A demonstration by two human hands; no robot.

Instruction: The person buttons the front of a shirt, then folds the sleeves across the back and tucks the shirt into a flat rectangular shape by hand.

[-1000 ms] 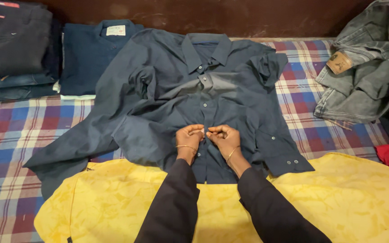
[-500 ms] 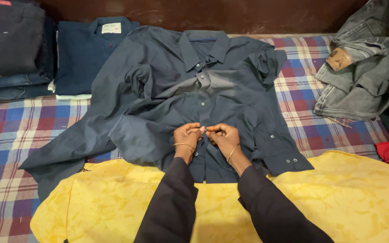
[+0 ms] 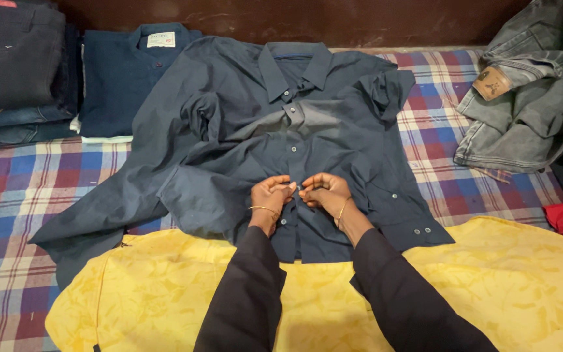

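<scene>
Head camera, looking down at a bed covered by a plaid sheet [image 3: 14,195] in red, blue and cream. A dark navy button-up shirt [image 3: 242,150] lies face up in the middle, collar at the far side, its sleeves rumpled and spread to left and right. Both of the person's arms, in black sleeves, reach in from the near edge. The left hand [image 3: 270,195] and the right hand [image 3: 324,191] meet at the shirt's front placket, about halfway down, fingertips pinching the two fabric edges together around a small button [image 3: 296,188]; each wrist wears a thin gold bangle. The step in hand looks like fastening this middle button; buttons farther up appear closed, those nearer still open. The next move likely calls for pushing the button through its hole while holding the placket taut. A yellow patterned cloth [image 3: 522,293] covers the near side. Folded dark garments [image 3: 17,65] sit far left, a folded navy shirt [image 3: 118,85] beside them, and crumpled grey jeans [image 3: 522,111] far right
</scene>
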